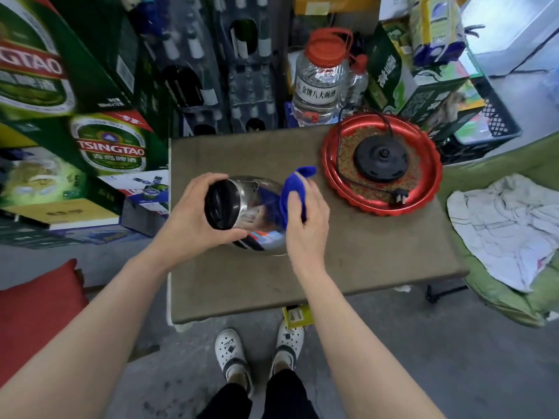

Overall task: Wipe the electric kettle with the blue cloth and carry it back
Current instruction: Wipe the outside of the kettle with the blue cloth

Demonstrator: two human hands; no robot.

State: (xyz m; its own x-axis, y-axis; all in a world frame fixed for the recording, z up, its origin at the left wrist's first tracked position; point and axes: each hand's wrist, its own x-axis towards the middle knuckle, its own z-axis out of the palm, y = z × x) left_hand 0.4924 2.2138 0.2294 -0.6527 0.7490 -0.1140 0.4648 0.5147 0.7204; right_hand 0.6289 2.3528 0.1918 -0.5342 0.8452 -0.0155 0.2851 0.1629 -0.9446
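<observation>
Stacked beer cartons behind brown counter [378, 252] at frame centre: tilted electric kettle [257, 213] gripped at its rim by left hand [193, 219], right hand [308, 225] pressing blue cloth [292, 195] to its side, liable to slip on polished steel.

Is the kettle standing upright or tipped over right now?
Tipped. The kettle lies on its side, black end facing left in the left hand, while the right hand presses the blue cloth against it.
</observation>
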